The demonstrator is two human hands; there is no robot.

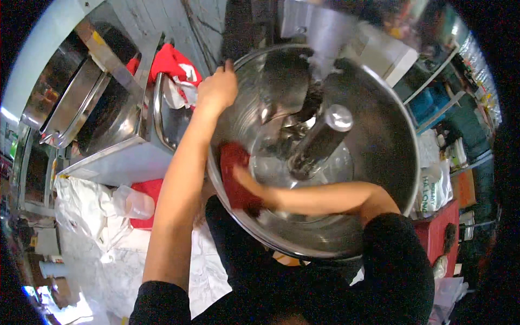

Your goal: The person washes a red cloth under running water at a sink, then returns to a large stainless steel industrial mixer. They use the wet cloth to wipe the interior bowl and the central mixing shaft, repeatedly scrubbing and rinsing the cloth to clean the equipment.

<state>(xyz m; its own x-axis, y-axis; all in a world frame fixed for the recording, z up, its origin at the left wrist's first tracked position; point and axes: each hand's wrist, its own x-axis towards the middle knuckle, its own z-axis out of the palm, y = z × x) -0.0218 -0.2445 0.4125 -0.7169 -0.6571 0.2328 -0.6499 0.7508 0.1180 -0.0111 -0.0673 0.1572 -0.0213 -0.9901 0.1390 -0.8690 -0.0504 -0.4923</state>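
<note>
A large round metal mixer bowl point(382, 162) stands before me, with an upright metal column point(321, 142) inside it. On the bowl's left rim rests my left hand point(219, 87), one finger pointing up; whether it grips the rim is unclear. My right hand point(245, 180) reaches inside and presses a dark red cloth point(233, 170) against the near left wall; the hand is blurred and partly hidden by the cloth. Part of the mixer's metal arm point(325, 40) comes down into the bowl from above.
A bright red and white cloth point(172, 65) hangs by a metal-framed chair point(158, 113) at left. Below lie white sacks point(87, 207) and a clear plastic cup point(134, 202). Metal pans point(73, 105) stand at upper left. Right of the bowl are a red box point(436, 235) and loaded shelves.
</note>
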